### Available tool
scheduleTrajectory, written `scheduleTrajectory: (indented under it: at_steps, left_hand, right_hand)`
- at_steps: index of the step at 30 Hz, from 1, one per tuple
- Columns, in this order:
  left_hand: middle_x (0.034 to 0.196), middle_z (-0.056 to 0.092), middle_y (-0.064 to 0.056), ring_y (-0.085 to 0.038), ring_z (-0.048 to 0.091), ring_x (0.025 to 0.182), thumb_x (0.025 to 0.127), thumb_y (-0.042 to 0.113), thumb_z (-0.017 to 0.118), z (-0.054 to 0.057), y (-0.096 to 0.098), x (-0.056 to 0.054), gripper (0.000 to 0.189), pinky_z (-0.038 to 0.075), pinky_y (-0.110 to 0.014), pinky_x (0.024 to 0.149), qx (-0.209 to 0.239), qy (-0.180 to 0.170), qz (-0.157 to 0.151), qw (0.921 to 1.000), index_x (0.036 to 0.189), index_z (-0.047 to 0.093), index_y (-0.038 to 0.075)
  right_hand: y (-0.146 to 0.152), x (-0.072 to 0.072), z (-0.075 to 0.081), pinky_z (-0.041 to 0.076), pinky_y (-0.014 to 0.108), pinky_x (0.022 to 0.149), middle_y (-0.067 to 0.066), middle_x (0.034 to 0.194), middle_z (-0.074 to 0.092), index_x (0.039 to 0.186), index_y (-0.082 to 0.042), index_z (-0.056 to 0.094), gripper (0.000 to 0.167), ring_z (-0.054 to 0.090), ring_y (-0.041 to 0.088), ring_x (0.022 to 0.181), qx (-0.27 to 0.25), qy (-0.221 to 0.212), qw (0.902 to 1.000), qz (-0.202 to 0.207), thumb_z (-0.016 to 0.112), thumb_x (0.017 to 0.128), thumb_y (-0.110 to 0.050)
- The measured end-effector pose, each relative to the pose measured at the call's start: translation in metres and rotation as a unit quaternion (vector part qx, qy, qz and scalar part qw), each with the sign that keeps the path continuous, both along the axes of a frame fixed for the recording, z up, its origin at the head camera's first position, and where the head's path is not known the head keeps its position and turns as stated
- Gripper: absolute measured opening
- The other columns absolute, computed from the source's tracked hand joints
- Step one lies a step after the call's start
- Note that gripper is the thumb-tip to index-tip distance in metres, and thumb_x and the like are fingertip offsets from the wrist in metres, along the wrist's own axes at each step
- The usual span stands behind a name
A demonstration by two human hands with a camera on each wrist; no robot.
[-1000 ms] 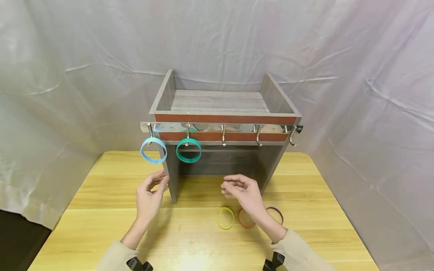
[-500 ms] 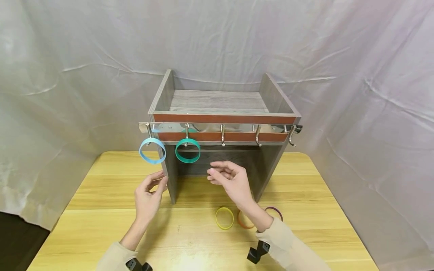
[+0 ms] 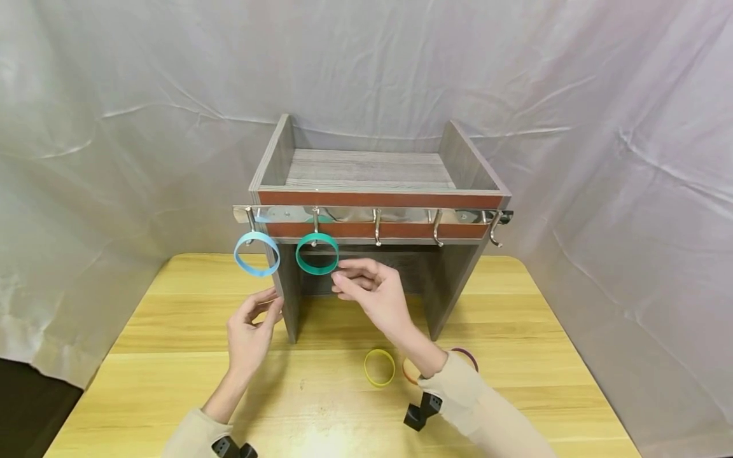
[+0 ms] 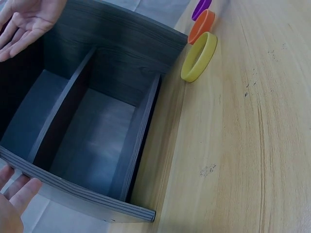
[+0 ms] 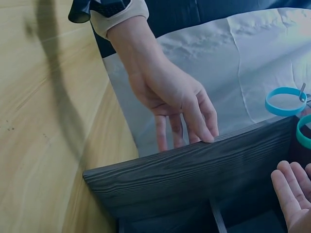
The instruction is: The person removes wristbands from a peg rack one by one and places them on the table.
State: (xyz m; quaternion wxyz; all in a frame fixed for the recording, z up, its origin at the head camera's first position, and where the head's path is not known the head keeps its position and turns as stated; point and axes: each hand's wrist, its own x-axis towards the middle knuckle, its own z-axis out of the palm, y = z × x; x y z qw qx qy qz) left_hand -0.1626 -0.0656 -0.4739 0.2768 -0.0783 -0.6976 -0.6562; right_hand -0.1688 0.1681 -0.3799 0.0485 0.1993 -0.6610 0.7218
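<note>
A light-blue wristband (image 3: 257, 254) and a green wristband (image 3: 317, 254) hang on the two leftmost hooks of a metal rail (image 3: 346, 215). My right hand (image 3: 372, 289) holds nothing, its fingers loosely extended; in the head view its fingertips are right at the green band's lower right edge. In the left wrist view this right hand (image 4: 30, 22) shows its palm and spread fingers. My left hand (image 3: 252, 327) rests its fingertips at the front edge of the left side panel (image 5: 204, 165). The right wrist view shows this left hand (image 5: 170, 92) with several fingers beyond the panel.
A grey wooden shelf (image 3: 366, 170) stands at the back of the table (image 3: 189, 369). On the table lie a yellow wristband (image 3: 380, 367), an orange one (image 4: 201, 26) and a purple one (image 3: 468, 356), the last two partly behind my right forearm. Grey cloth (image 3: 366, 63) surrounds the table.
My right hand has moved left and up across the shelf's front, from above the yellow wristband to beside the green one. The left hand and the hanging wristbands stay in place.
</note>
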Motion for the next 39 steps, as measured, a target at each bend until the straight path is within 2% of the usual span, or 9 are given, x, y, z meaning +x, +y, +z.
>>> scheduleTrajectory:
  at_steps: [5, 11, 18, 33, 39]
  left_hand:
    - [0.101, 0.074, 0.024, 0.004, 0.074, 0.084, 0.094, -0.01, 0.071, -0.001, 0.0, 0.0, 0.02, 0.067, -0.021, 0.065, -0.001, 0.004, -0.002, 1.0, 0.114, 0.073, -0.01]
    - [0.101, 0.073, 0.025, 0.006, 0.073, 0.084, 0.095, -0.009, 0.071, 0.0, 0.0, 0.0, 0.02, 0.067, -0.019, 0.065, -0.001, -0.001, -0.001, 1.0, 0.114, 0.073, -0.01]
    - [0.1, 0.073, 0.025, 0.005, 0.074, 0.084, 0.094, -0.009, 0.072, 0.0, -0.001, 0.0, 0.02, 0.067, -0.021, 0.065, -0.001, -0.007, 0.002, 1.0, 0.114, 0.074, -0.009]
    - [0.099, 0.074, 0.024, 0.003, 0.075, 0.084, 0.094, -0.01, 0.072, 0.001, 0.0, 0.0, 0.02, 0.067, -0.02, 0.065, 0.004, -0.006, 0.0, 1.0, 0.113, 0.074, -0.009]
    - [0.1, 0.074, 0.025, 0.004, 0.074, 0.084, 0.094, -0.009, 0.072, 0.001, 0.0, 0.0, 0.02, 0.067, -0.02, 0.065, 0.002, -0.01, 0.002, 0.9999, 0.113, 0.074, -0.009]
  right_hand:
    - [-0.005, -0.003, 0.005, 0.072, 0.037, 0.08, -0.01, 0.094, 0.077, 0.123, 0.014, 0.067, 0.031, 0.079, 0.008, 0.083, -0.008, -0.006, 0.9998, 0.017, 0.073, 0.097, -0.001]
    - [-0.011, -0.004, 0.011, 0.071, 0.029, 0.078, -0.01, 0.095, 0.077, 0.122, 0.018, 0.064, 0.036, 0.078, 0.005, 0.083, -0.032, 0.001, 0.9989, 0.034, 0.075, 0.096, -0.003]
    - [-0.016, -0.002, 0.016, 0.071, 0.03, 0.078, -0.011, 0.09, 0.077, 0.118, 0.018, 0.066, 0.029, 0.078, 0.005, 0.081, -0.031, 0.023, 0.9988, 0.03, 0.073, 0.097, 0.0]
    - [-0.011, 0.006, 0.016, 0.071, 0.03, 0.076, -0.003, 0.089, 0.077, 0.117, 0.019, 0.066, 0.026, 0.078, 0.008, 0.078, -0.041, 0.021, 0.9986, 0.024, 0.072, 0.096, 0.003]
    - [-0.01, 0.008, 0.017, 0.071, 0.03, 0.076, -0.003, 0.089, 0.077, 0.116, 0.019, 0.067, 0.028, 0.079, 0.008, 0.078, -0.046, 0.025, 0.9983, 0.025, 0.074, 0.096, 0.0]
